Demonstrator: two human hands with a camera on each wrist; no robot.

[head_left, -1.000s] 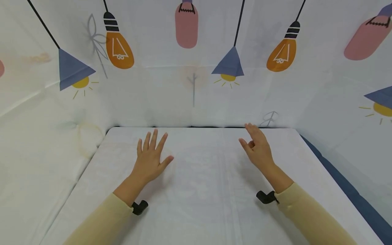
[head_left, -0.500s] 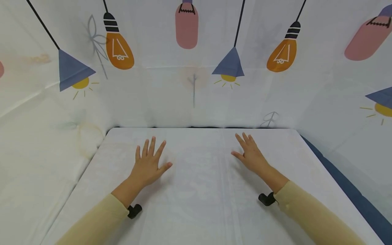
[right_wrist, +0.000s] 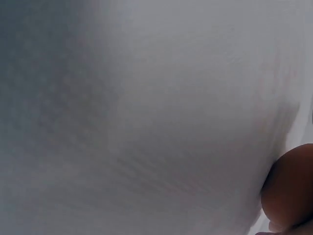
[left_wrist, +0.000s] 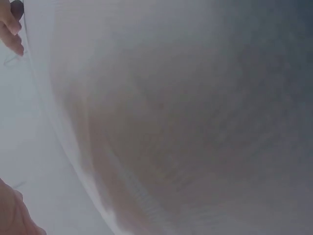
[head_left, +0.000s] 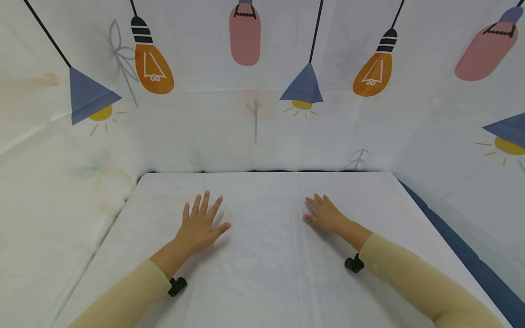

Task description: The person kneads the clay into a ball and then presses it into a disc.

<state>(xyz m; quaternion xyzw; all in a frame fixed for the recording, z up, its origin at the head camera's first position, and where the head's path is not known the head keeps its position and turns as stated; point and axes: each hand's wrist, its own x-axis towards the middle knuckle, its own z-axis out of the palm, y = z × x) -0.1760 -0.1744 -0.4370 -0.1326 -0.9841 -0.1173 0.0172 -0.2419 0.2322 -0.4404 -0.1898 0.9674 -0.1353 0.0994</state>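
Observation:
My left hand [head_left: 198, 231] is over the left half of the white-covered table [head_left: 262, 282], fingers spread and straight, holding nothing. Opposite it, my right hand [head_left: 326, 216] reaches inward, fingers extended and nothing held. Each hand casts a shadow on the white cover; whether either touches it I cannot tell. In the left wrist view, a bit of my left hand [left_wrist: 14, 215] shows at the lower left, with my right hand [left_wrist: 11, 27] at the upper left corner. A dark, close part of my right hand [right_wrist: 291, 191] fills the lower right of the right wrist view.
Behind the table hangs a white cloth [head_left: 205, 132] printed with lamps and bulbs. A blue strip [head_left: 455, 237] runs along the table's right side. Small black devices sit at the left cuff [head_left: 177, 286] and the right cuff [head_left: 354, 263].
My right hand has come down toward me and to the left, its fingers straightening out. The left hand has lowered slightly toward me, fingers still spread.

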